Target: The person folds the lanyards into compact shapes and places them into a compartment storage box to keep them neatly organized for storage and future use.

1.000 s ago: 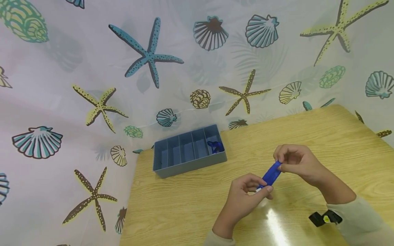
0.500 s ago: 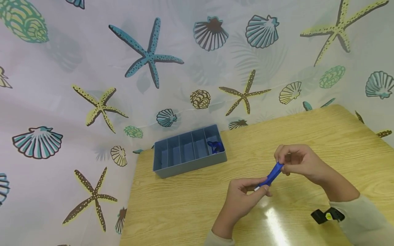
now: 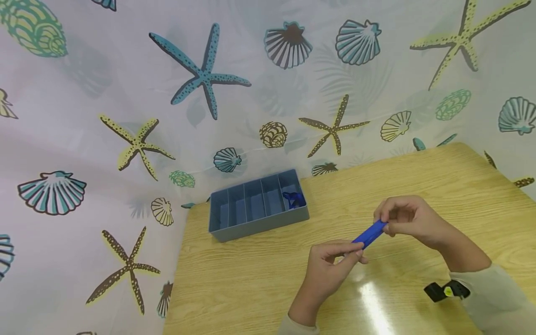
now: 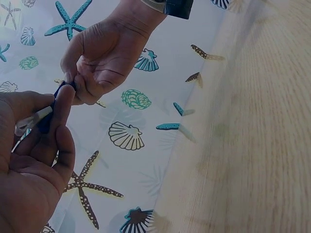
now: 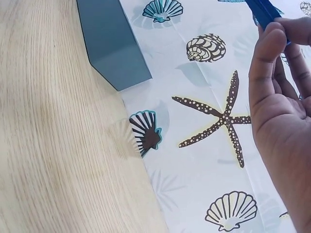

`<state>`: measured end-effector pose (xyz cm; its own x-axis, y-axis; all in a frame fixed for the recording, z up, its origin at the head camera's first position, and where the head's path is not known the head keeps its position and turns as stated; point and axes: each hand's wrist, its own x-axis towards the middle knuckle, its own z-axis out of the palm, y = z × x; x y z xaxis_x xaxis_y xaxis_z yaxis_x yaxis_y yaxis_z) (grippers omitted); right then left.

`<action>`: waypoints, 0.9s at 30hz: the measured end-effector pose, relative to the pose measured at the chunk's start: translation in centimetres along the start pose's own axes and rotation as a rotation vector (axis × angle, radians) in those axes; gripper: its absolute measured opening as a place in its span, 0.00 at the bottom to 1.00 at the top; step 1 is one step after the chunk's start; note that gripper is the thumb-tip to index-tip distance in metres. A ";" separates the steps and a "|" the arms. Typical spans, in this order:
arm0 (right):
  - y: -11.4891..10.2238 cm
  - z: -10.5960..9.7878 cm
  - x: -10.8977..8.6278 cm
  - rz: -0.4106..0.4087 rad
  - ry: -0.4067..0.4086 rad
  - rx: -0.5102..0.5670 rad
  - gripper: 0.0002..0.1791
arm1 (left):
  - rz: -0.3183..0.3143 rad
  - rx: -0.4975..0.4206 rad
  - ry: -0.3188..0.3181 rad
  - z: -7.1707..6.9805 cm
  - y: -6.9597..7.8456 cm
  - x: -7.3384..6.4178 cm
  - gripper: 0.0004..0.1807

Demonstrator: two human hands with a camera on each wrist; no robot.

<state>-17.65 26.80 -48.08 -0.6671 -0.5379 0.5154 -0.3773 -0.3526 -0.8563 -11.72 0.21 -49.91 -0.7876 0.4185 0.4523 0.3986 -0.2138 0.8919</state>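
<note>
A flat, narrow blue strip (image 3: 370, 234) is held slantwise above the table between my hands; its exact kind cannot be told. At its lower end, my left hand (image 3: 326, 270) pinches it between thumb and fingers. My right hand (image 3: 408, 221) pinches the upper end. A small white piece (image 4: 35, 120) shows beside the strip in the left wrist view, among the left fingers; how it joins the strip is hidden. In the right wrist view, the blue strip (image 5: 265, 12) rises from between thumb and forefinger.
Toward the back stands a grey-blue tray (image 3: 259, 224) divided into several compartments. Its rightmost compartment holds a shiny dark blue item (image 3: 294, 199). Behind the wooden table (image 3: 234, 284) hangs a white sheet (image 3: 251, 93) printed with shells and starfish.
The strip has turned between my fingers: its broad face showed, then a narrow edge, and now a flat side again. The white end has gone behind the left fingers. Both hands stayed nearly in place.
</note>
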 end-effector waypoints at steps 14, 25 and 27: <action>-0.3 -0.8 -0.6 0.027 -0.007 -0.044 0.25 | -0.110 0.055 0.074 0.2 0.4 0.2 0.07; -0.4 -0.2 -0.1 0.024 0.052 -0.107 0.19 | -0.075 0.113 0.032 0.2 0.3 0.3 0.10; -0.3 0.2 -0.1 0.068 0.099 -0.158 0.13 | -0.111 0.124 0.048 0.3 0.2 0.3 0.13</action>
<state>-17.35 26.84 -47.85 -0.7515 -0.4757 0.4570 -0.4199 -0.1894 -0.8876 -11.75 0.55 -49.55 -0.8500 0.3905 0.3534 0.3610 -0.0567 0.9308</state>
